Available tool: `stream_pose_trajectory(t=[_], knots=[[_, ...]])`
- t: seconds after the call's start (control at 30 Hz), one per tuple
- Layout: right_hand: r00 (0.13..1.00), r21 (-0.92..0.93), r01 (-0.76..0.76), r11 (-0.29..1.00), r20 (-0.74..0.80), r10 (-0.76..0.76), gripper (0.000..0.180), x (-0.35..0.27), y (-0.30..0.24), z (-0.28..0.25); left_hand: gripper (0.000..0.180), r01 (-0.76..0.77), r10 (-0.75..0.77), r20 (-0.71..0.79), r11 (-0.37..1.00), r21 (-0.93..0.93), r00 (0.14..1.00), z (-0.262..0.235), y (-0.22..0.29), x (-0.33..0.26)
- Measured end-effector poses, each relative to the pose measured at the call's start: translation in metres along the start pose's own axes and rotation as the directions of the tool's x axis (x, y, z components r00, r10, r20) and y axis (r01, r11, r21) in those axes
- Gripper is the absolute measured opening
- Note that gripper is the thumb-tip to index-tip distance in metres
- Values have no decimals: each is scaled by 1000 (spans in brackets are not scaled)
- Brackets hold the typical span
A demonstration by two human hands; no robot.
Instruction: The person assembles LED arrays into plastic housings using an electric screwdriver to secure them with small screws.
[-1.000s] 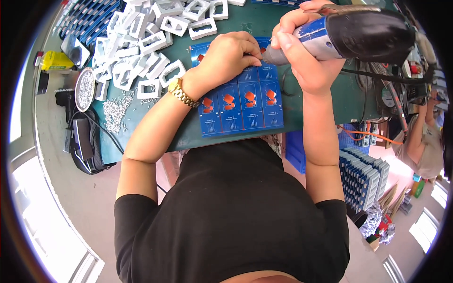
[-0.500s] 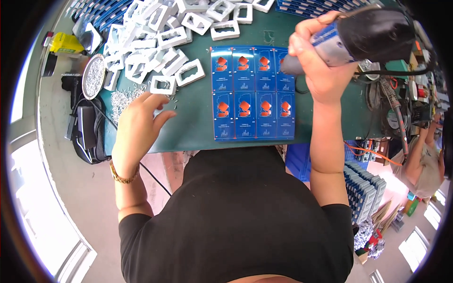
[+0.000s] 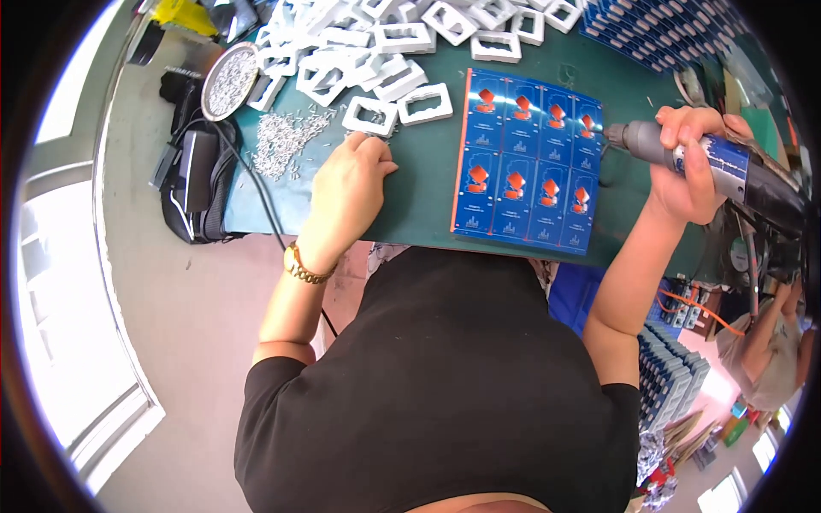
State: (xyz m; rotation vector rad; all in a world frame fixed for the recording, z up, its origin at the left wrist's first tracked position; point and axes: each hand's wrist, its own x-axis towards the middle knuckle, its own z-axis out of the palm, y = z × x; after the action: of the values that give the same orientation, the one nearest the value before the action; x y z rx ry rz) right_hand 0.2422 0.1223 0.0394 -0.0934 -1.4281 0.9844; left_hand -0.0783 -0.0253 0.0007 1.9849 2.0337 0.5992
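My right hand (image 3: 694, 162) grips a grey and blue electric screwdriver (image 3: 718, 167), its tip pointing left at the right edge of a blue panel (image 3: 526, 162) of several small blue parts with orange diamonds. My left hand (image 3: 346, 192) rests palm down on the green work mat (image 3: 423, 188), fingertips beside a scatter of small silver screws (image 3: 286, 137) and just below a white rectangular frame (image 3: 369, 115). A gold watch sits on that wrist. What the fingertips pinch is hidden.
A heap of white frames (image 3: 359, 51) fills the mat's far left. A round dish of screws (image 3: 229, 81) and a black bag (image 3: 192, 175) with a cable lie left. Blue parts in trays (image 3: 667, 34) stand far right; another person (image 3: 770, 350) sits at lower right.
My left hand left the blue panel and moved left to the screw scatter. The screwdriver swung off the panel to its right edge. The view shifted.
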Motion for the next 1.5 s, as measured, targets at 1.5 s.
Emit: stream_pose_trajectory(t=[1.5], knots=[[942, -182, 127, 975, -285, -175, 51, -31, 0, 36, 11, -613, 640, -88, 676, -409, 763, 86, 92, 125]])
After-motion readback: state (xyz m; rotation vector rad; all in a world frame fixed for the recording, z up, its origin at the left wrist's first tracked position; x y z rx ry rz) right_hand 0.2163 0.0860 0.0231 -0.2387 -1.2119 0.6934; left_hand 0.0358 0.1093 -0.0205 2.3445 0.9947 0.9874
